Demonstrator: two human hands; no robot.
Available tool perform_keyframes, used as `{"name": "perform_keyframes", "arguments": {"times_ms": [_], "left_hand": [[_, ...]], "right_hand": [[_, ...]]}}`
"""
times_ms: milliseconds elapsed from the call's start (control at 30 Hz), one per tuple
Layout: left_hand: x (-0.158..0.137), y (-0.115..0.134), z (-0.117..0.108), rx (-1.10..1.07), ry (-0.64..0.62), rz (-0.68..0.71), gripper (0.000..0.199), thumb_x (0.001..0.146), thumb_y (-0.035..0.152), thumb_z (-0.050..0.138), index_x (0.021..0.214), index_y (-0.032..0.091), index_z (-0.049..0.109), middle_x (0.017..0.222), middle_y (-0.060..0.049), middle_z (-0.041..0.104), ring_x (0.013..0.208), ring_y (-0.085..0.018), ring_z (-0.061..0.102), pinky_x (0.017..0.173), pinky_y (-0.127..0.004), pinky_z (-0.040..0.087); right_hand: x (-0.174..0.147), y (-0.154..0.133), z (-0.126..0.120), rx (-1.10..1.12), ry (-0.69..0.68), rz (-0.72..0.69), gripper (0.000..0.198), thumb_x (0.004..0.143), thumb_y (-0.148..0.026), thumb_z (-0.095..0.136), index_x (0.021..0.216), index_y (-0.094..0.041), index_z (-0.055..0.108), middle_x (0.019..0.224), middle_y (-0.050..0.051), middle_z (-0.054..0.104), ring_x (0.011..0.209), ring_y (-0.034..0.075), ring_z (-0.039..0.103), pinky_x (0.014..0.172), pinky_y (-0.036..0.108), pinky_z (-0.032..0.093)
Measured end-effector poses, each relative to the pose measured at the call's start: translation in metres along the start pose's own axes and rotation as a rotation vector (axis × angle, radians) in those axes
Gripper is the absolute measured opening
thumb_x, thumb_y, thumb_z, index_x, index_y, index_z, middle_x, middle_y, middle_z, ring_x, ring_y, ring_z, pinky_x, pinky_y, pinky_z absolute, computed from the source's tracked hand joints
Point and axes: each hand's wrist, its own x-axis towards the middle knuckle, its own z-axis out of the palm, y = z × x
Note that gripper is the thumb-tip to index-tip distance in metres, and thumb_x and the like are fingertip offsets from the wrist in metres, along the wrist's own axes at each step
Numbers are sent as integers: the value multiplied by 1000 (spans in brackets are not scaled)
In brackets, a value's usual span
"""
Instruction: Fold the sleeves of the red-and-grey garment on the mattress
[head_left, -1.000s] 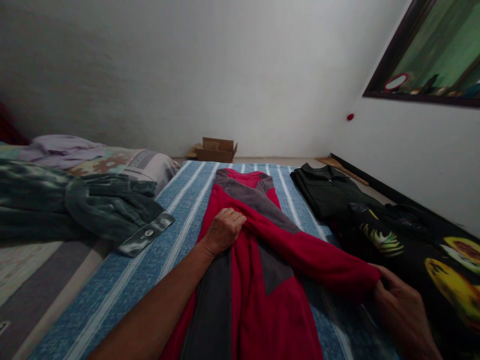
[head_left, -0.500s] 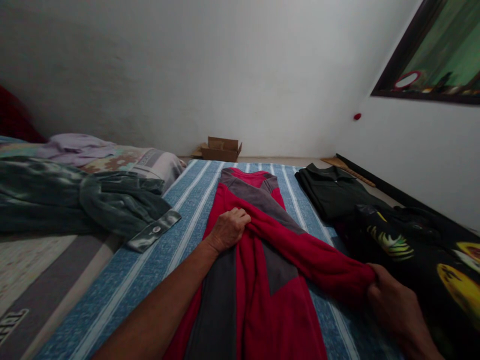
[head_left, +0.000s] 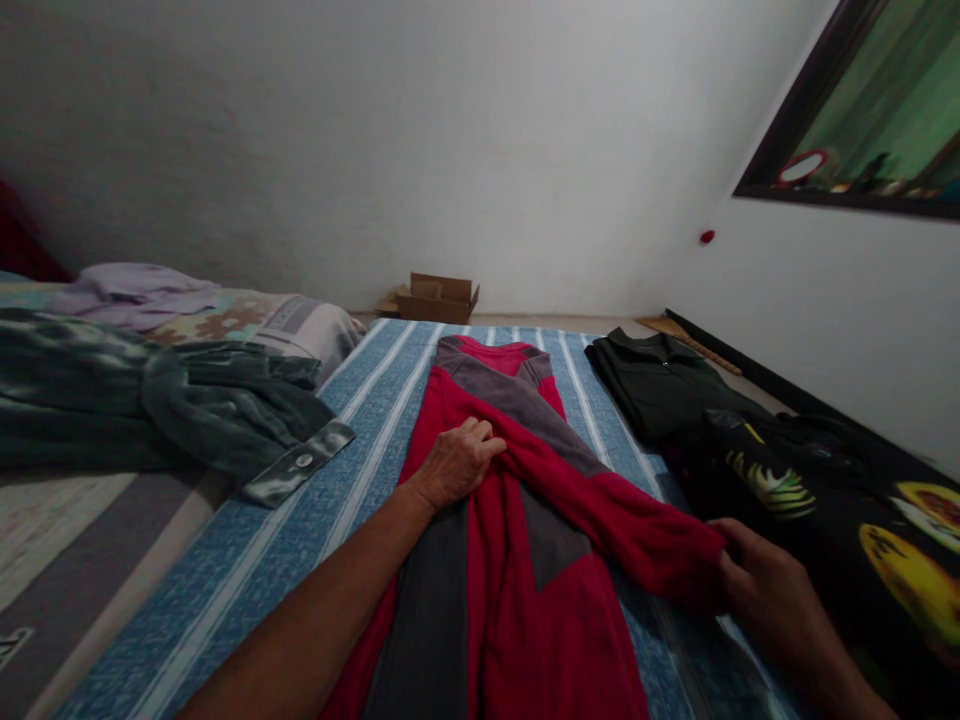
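Red-and-grey fleece top [head_left: 510,560] flat on striped blue sheet [head_left: 247,570], collar at far end. L hand [head_left: 457,462] pressing down on chest w/ fingers curled; R hand [head_left: 772,595] pinching sleeve cuff [head_left: 686,560] at right.

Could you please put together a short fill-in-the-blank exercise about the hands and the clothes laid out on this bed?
1. The left hand presses down on the red and ____ garment.
2. The right hand holds the end of the garment's red ____.
3. A folded black shirt lies to the ____ of the red garment on the striped blue sheet.
4. A cardboard ____ stands on the floor by the far wall.

Missing words: grey; sleeve; right; box
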Motion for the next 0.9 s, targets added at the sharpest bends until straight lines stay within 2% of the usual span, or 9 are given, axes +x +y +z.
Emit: {"name": "perform_keyframes", "arguments": {"times_ms": [67,133,200,267,400,533,633,800,900], "left_hand": [[1,-1,1,-27,-8,-16,23,86,13,45,96,21,65,88,-5,56,84,-20,48,70,-30,42],[1,-2,3,-59,-7,-28,24,84,10,45,95,21,64,89,-5,56,84,-20,48,70,-30,42],[2,-2,4,-78,-8,-39,23,83,9,46,94,20,63,89,-5,56,85,-20,48,71,-30,42],[2,-2,4,-85,-16,-43,21,82,9,46,90,19,62,90,-5,56,86,-20,48,72,-30,42],[3,0,1,-77,-50,-37,19,82,9,45,86,19,61,90,-5,56,86,-20,49,73,-31,42],[4,1,-2,-76,-74,-33,20,83,8,43,84,19,60,90,-5,56,85,-20,48,73,-31,42],[5,1,-3,-88,-79,-37,19,82,8,44,83,19,59,89,-5,55,85,-20,48,71,-32,42],[5,1,-3,-108,-65,-37,18,80,6,44,81,19,58,89,-6,54,85,-20,48,74,-33,43],[3,2,-3,-95,-50,-19,19,79,6,45,83,19,58,90,-6,54,85,-20,48,75,-33,43]], "right_hand": [[0,-3,-3,174,-29,82,42,73,-46,47,96,-16,65,64,4,67,45,18,55,43,26,40],[1,-3,-7,231,52,100,42,73,-46,48,96,-15,65,63,4,65,48,17,55,44,25,40],[2,1,-11,115,123,53,38,70,-45,50,87,-16,66,63,4,65,55,19,58,49,24,42],[4,7,-14,-74,131,23,36,68,-47,47,82,-19,65,61,4,65,58,20,60,52,25,42],[3,18,-15,-304,94,54,39,71,-46,41,93,-23,63,69,5,69,65,23,65,58,28,43],[-1,14,-16,-501,-13,85,41,77,-34,38,113,-27,58,85,6,72,74,24,67,60,29,43],[-2,2,-14,-690,-172,107,40,81,-23,35,111,-32,60,93,4,72,80,24,67,59,29,40],[-1,1,-8,-719,-268,23,41,83,-16,35,106,-34,64,100,4,71,83,23,67,62,28,41],[-3,11,-10,-734,-212,-74,48,78,-9,37,112,-30,64,106,5,70,88,22,67,68,28,44]]}}
